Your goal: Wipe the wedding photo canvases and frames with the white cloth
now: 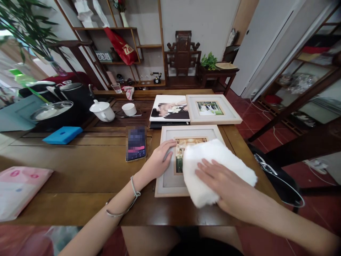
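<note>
A pale wooden picture frame (170, 133) lies flat on the brown wooden table (87, 170) right in front of me. My left hand (158, 160) rests on the frame's left side, fingers stretched out flat. My right hand (218, 181) lies flat, fingers spread, on a fluffy white cloth (213, 156) that covers the right part of the frame's glass. A phone (136, 143) with a lit screen lies just left of the frame.
Beyond lie a second framed photo (213, 108) and an unframed print (170, 108). A white teapot (102, 111), cup (129, 109), blue sponge (62, 135) and kettles stand back left. A pink packet (18, 188) lies at the left edge. Shelves and a chair stand behind.
</note>
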`<action>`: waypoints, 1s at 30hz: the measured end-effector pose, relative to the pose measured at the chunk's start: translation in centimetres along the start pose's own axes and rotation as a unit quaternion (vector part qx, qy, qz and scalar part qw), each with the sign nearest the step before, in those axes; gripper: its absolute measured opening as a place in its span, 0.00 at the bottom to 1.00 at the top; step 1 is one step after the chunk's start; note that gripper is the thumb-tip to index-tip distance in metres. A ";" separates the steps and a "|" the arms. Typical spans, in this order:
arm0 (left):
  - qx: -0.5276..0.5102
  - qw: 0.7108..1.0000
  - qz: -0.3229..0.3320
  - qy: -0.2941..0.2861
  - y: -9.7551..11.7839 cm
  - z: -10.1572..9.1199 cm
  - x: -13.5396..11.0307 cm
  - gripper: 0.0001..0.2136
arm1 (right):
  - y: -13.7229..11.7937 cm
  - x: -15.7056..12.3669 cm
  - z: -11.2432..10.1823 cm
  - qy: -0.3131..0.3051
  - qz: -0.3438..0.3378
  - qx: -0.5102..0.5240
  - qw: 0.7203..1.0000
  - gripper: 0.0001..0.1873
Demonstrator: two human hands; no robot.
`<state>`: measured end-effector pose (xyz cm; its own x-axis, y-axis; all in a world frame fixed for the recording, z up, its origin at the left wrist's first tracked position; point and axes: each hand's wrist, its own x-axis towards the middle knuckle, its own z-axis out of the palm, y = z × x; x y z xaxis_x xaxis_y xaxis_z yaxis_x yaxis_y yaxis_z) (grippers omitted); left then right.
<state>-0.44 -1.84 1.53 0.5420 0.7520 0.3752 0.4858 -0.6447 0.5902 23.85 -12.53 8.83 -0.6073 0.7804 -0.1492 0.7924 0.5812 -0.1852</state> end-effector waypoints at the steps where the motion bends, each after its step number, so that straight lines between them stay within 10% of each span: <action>1: 0.000 1.000 0.003 0.001 0.0 0.0 0.0 0.15 | -0.6 -0.8 -0.1 -0.008 -0.028 0.020 0.999 0.43; 7: 0.006 1.000 0.022 0.005 0.1 -0.1 0.1 0.16 | 0.6 -0.9 0.8 0.030 -0.111 0.043 0.992 0.42; 18: 0.005 1.000 0.002 -0.005 0.2 -0.1 0.0 0.15 | 10.8 6.7 0.2 0.234 0.079 -0.130 0.960 0.35; 24: 0.004 1.000 -0.010 0.004 0.4 -0.1 0.1 0.16 | 7.3 9.1 0.0 0.149 0.087 -0.093 0.981 0.33; 30: -0.001 1.000 0.005 0.023 0.1 0.2 0.0 0.17 | -0.1 3.2 -0.7 -0.011 -0.011 -0.003 1.000 0.37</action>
<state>-0.25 -1.90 1.42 0.5147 0.7509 0.4138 0.4785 -0.6521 0.5881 21.93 -9.93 9.07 -0.6249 0.7627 -0.1667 0.7797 0.5991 -0.1819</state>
